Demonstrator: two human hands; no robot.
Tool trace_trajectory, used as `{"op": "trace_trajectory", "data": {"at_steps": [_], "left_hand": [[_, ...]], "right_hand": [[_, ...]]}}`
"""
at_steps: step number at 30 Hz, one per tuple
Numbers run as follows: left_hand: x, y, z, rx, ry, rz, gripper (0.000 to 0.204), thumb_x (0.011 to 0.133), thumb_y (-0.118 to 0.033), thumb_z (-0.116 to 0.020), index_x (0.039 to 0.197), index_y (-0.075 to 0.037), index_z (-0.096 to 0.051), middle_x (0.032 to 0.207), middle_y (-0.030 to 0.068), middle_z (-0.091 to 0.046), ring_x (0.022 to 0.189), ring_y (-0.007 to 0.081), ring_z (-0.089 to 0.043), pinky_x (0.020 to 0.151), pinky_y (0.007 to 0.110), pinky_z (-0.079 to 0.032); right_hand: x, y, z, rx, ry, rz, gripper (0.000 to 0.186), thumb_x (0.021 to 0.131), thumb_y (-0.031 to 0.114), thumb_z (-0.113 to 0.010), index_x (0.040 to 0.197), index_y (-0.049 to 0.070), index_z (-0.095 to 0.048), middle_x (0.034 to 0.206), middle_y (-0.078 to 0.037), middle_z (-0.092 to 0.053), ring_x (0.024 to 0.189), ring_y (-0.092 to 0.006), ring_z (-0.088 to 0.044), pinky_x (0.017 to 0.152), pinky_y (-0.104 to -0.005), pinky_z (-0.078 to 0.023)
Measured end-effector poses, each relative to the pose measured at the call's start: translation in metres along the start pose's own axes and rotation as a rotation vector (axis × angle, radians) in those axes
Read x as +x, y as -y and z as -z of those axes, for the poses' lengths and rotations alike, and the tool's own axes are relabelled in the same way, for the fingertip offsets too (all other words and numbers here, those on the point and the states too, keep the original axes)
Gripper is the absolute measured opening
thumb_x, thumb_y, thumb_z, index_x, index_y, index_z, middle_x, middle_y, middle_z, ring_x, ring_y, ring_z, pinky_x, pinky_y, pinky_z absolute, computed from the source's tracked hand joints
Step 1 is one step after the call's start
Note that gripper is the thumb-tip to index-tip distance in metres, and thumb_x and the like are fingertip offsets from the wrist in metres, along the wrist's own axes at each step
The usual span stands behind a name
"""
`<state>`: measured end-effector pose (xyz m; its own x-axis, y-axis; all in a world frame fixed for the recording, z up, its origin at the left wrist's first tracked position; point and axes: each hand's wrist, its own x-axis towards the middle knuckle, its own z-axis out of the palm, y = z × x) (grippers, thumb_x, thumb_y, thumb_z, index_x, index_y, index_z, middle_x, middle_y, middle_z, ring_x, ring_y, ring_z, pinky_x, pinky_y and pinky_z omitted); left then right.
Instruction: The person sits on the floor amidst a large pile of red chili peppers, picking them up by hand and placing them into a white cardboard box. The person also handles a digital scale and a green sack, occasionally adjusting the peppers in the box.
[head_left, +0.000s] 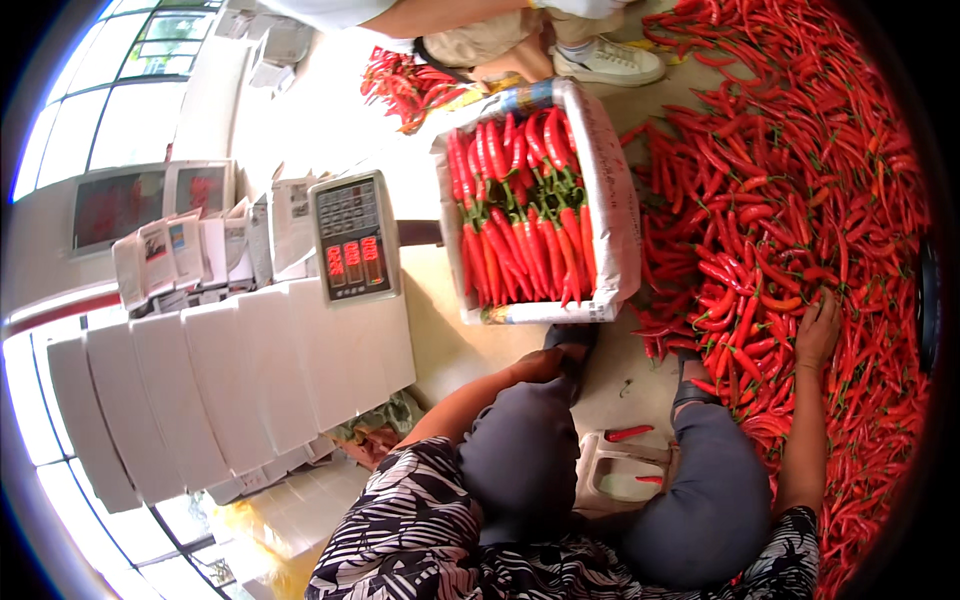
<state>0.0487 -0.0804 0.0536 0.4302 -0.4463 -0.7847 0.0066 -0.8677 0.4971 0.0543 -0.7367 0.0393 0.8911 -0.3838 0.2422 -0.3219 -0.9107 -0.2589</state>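
Observation:
My right hand (pixel 818 328) reaches into a large heap of red chili peppers (pixel 790 220) on the right. Its fingers are stretched out among the peppers and touch them; I see no pepper clearly gripped. My left hand (pixel 540 366) lies just beyond my left knee, next to my dark shoe (pixel 572 345); its fingers are too dark and small to read. Ahead of me stands a paper-lined box (pixel 612 215). Inside it, red chilies (pixel 520 250) lie in two neat rows, their green stems meeting in the middle.
A digital scale display (pixel 352 240) stands left of the box, beside a row of white foam boxes (pixel 240 370). Between my legs is a light plastic stool (pixel 620 470) with loose chilies on it. Another person's shoe (pixel 610 62) is beyond the box, near a smaller chili pile (pixel 405 85).

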Motion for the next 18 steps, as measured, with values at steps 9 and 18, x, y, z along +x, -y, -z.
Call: {"op": "trace_trajectory", "data": {"at_steps": [9, 18], "left_hand": [[-0.001, -0.007, 0.002, -0.017, 0.167, 0.088, 0.046, 0.092, -0.029, -0.074, 0.133, -0.009, -0.069, 0.117, 0.0274, -0.076, 0.114, 0.0443, -0.073, 0.097, 0.054, -0.057], [-0.003, 0.020, -0.017, -0.131, -0.197, -0.163, 0.048, 0.087, -0.030, -0.075, 0.131, -0.010, -0.073, 0.115, 0.0229, -0.078, 0.109, 0.0425, -0.075, 0.096, 0.053, -0.058]], "right_hand": [[0.001, 0.019, 0.013, 0.018, 0.077, -0.040, 0.041, 0.108, 0.020, -0.051, 0.143, 0.001, -0.059, 0.135, -0.024, -0.065, 0.124, -0.0463, -0.061, 0.104, -0.0541, -0.049], [0.006, 0.029, 0.001, -0.076, 0.099, -0.011, 0.041, 0.103, 0.018, -0.055, 0.139, -0.002, -0.059, 0.132, -0.028, -0.065, 0.120, -0.0496, -0.062, 0.102, -0.0560, -0.051]]}}
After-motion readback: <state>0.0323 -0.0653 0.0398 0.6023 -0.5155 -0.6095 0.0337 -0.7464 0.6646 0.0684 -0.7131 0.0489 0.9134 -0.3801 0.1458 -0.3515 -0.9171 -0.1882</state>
